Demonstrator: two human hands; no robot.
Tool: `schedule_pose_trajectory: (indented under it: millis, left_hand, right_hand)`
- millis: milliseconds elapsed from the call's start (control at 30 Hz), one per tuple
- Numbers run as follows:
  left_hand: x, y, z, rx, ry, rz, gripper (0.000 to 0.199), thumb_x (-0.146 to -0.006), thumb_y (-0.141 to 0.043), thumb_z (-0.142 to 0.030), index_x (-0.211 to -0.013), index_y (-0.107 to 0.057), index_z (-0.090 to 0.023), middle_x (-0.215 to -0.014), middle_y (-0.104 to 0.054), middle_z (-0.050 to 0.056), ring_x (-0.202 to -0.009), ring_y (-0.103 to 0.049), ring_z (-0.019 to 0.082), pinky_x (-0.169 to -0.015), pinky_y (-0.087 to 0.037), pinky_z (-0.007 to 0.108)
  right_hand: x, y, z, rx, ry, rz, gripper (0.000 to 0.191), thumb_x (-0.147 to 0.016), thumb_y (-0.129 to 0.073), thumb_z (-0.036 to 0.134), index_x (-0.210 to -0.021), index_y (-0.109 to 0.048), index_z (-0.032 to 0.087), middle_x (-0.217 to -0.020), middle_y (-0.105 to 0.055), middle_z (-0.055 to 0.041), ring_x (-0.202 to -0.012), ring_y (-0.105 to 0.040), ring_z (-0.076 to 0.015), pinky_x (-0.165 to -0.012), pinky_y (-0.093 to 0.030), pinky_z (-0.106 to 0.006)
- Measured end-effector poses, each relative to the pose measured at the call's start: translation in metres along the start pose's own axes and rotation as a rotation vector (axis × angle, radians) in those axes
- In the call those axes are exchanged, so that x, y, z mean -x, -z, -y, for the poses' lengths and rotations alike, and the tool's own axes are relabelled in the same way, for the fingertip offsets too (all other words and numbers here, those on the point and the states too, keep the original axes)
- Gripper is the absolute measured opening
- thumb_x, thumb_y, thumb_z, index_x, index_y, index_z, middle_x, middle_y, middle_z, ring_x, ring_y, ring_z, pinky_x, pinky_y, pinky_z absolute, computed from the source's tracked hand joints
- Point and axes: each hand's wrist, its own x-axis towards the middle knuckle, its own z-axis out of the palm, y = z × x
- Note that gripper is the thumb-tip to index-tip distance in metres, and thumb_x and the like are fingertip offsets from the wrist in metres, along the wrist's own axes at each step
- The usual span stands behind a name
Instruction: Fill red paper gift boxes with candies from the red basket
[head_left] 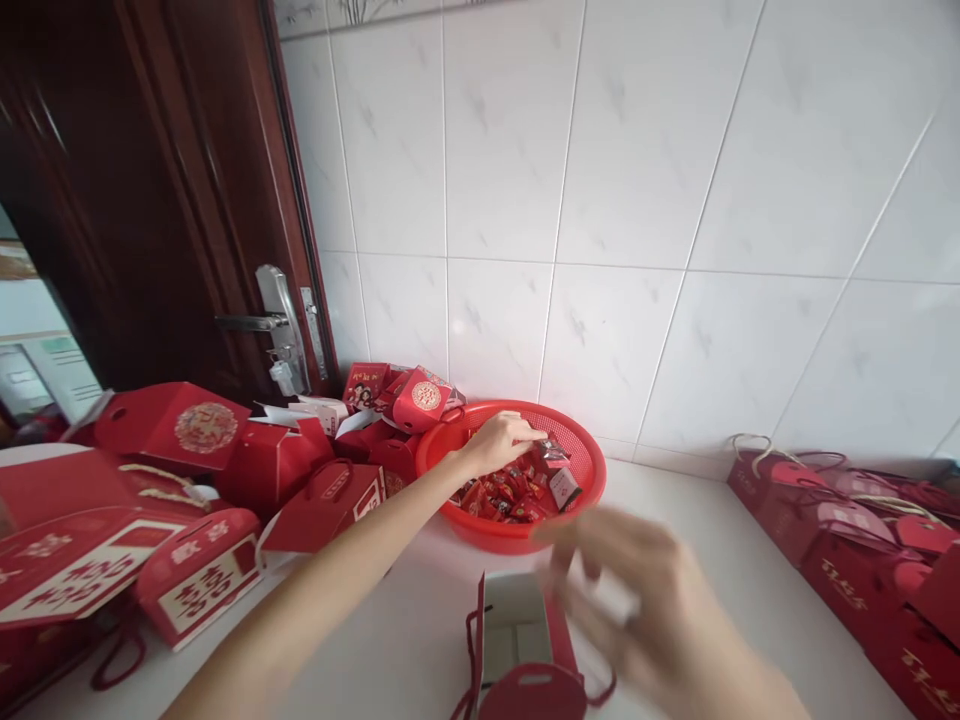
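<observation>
My left hand reaches into a red plastic basket full of wrapped candies. Its fingers are pinched at a shiny wrapped candy near the basket's far right side. Nearer to me, my right hand is smeared by motion beside an open red gift box. Whether anything is between its fingers does not show. The box stands with its pale inside facing up, a rounded flap toward me and dark red cords at its sides. No contents are visible in the part of it I see.
Red gift boxes are heaped on the left of the white tabletop. At the right stands a large red carton with corded boxes in it. A tiled wall rises behind, beside a dark wooden door.
</observation>
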Motion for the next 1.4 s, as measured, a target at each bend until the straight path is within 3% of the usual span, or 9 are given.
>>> schedule_pose_trajectory:
  millis: [67,133,267,467,567,833,1067,1233,1400]
  left_hand:
    - [0.002,-0.001,0.000,-0.038,-0.075,-0.107,0.028,-0.097,-0.054,-0.014,-0.110,-0.078,-0.022,-0.073,-0.072,0.001,-0.071,-0.062,0.014,-0.085,-0.050,0.030]
    - [0.002,0.000,0.000,-0.064,-0.152,-0.201,0.028,-0.100,-0.052,-0.019,-0.112,-0.076,-0.021,-0.074,-0.072,0.001,-0.073,-0.064,0.015,-0.083,-0.051,0.030]
    - [-0.001,0.001,-0.001,-0.118,-0.224,-0.345,0.028,-0.102,-0.050,-0.022,-0.113,-0.075,-0.020,-0.075,-0.073,0.003,-0.076,-0.066,0.015,-0.080,-0.053,0.031]
    - [-0.003,-0.003,0.001,-0.060,-0.104,-0.379,0.029,-0.096,-0.053,-0.016,-0.117,-0.073,-0.019,-0.091,-0.079,0.006,-0.084,-0.072,0.017,-0.081,-0.056,0.032]
    - [-0.006,0.001,-0.002,0.002,0.077,-0.222,0.030,-0.093,-0.058,-0.018,-0.119,-0.072,-0.020,-0.104,-0.079,0.006,-0.094,-0.073,0.020,-0.088,-0.055,0.033]
    - [-0.033,0.008,0.007,-0.106,0.370,0.720,0.030,-0.082,-0.061,-0.015,-0.106,-0.077,-0.026,-0.099,-0.079,0.001,-0.090,-0.073,0.019,-0.075,-0.051,0.024]
    - [-0.052,-0.028,0.017,-0.131,0.360,0.824,0.023,-0.073,-0.066,-0.012,-0.087,-0.078,-0.025,-0.091,-0.078,0.002,-0.088,-0.071,0.021,-0.083,-0.052,0.030]
    - [-0.046,-0.044,0.012,-0.145,0.355,0.819,0.028,-0.071,-0.075,-0.020,-0.098,-0.077,-0.026,-0.107,-0.078,0.006,-0.108,-0.067,0.030,-0.106,-0.041,0.052]
    - [-0.042,-0.045,0.012,-0.112,0.362,0.838,0.030,-0.068,-0.076,-0.016,-0.096,-0.077,-0.027,-0.109,-0.077,0.007,-0.110,-0.065,0.030,-0.108,-0.038,0.052]
  right_hand:
    - [-0.019,0.017,-0.036,0.027,-0.327,-0.444,0.023,-0.098,-0.053,0.038,-0.094,-0.070,0.022,-0.084,-0.075,-0.0072,-0.073,-0.069,-0.0211,-0.066,-0.055,-0.033]
    - [-0.035,0.020,-0.071,-0.059,-0.534,-0.600,0.032,-0.093,-0.057,0.049,-0.087,-0.068,0.020,-0.076,-0.074,-0.0071,-0.069,-0.069,-0.0215,-0.061,-0.053,-0.031]
    - [-0.053,0.002,-0.119,-0.457,-0.759,-0.478,0.053,-0.077,-0.067,0.070,-0.086,-0.069,0.017,-0.069,-0.074,-0.0081,-0.056,-0.067,-0.0208,-0.056,-0.052,-0.032]
    - [-0.059,-0.016,-0.139,-0.802,-0.628,-0.537,0.058,-0.051,-0.089,0.066,-0.077,-0.068,0.018,-0.068,-0.070,-0.0025,-0.064,-0.070,-0.0203,-0.062,-0.057,-0.031]
    - [-0.056,-0.020,-0.148,-0.874,-0.641,-0.618,0.056,-0.051,-0.092,0.060,-0.076,-0.065,0.018,-0.069,-0.070,-0.0018,-0.067,-0.070,-0.0195,-0.066,-0.057,-0.030]
    - [-0.050,-0.026,-0.159,-0.908,-0.629,-0.706,0.050,-0.055,-0.089,0.058,-0.072,-0.062,0.019,-0.072,-0.066,0.0001,-0.067,-0.067,-0.0177,-0.067,-0.058,-0.031]
    - [-0.052,-0.028,-0.162,-0.920,-0.703,-0.869,0.044,-0.061,-0.083,0.057,-0.073,-0.061,0.022,-0.061,-0.065,0.0016,-0.059,-0.066,-0.0181,-0.060,-0.057,-0.030]
    - [-0.052,-0.026,-0.162,-0.957,-0.706,-0.827,0.042,-0.061,-0.084,0.052,-0.073,-0.057,0.022,-0.068,-0.070,-0.0005,-0.064,-0.071,-0.0198,-0.064,-0.059,-0.031]
    - [-0.052,-0.024,-0.163,-1.001,-0.692,-0.792,0.036,-0.066,-0.082,0.047,-0.074,-0.058,0.021,-0.075,-0.073,-0.0030,-0.070,-0.073,-0.0204,-0.064,-0.060,-0.029]
